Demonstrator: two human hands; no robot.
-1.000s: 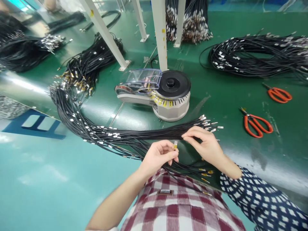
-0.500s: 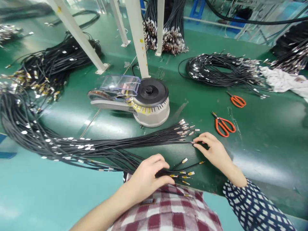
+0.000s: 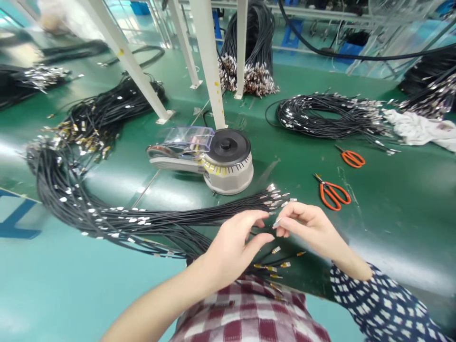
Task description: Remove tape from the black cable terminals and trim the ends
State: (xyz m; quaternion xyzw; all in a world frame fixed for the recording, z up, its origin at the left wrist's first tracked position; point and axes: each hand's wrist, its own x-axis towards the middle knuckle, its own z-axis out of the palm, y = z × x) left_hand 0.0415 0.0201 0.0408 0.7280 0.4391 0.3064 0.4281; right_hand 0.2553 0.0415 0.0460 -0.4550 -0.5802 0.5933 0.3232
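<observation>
Pinched between the thumb and fingers of my right hand (image 3: 302,223) is a small silvery cable end (image 3: 277,222). My left hand (image 3: 238,247) is just left of it, thumb and fingers apart, with nothing visibly gripped. Behind my hands, a bundle of black cables (image 3: 199,213) stretches leftward across the table, its silvery connectors (image 3: 276,194) at the right end. Cable ends with yellow-wrapped connectors (image 3: 272,268) lie in front of my hands, near the table edge. The cable leading to the held end is mostly hidden by my left hand.
A round tape dispenser (image 3: 230,178) stands behind the bundle. Orange-handled cutters (image 3: 333,194) and a smaller orange-handled pair (image 3: 352,158) lie at the right. Behind them are a coiled cable bundle (image 3: 295,118) and a white cloth (image 3: 413,127). White posts (image 3: 210,71) rise from the table.
My right hand has moved left and slightly nearer with a cable end in its fingers. My left hand has lifted from the yellow-ended cables and moved toward it. The view has shifted a little.
</observation>
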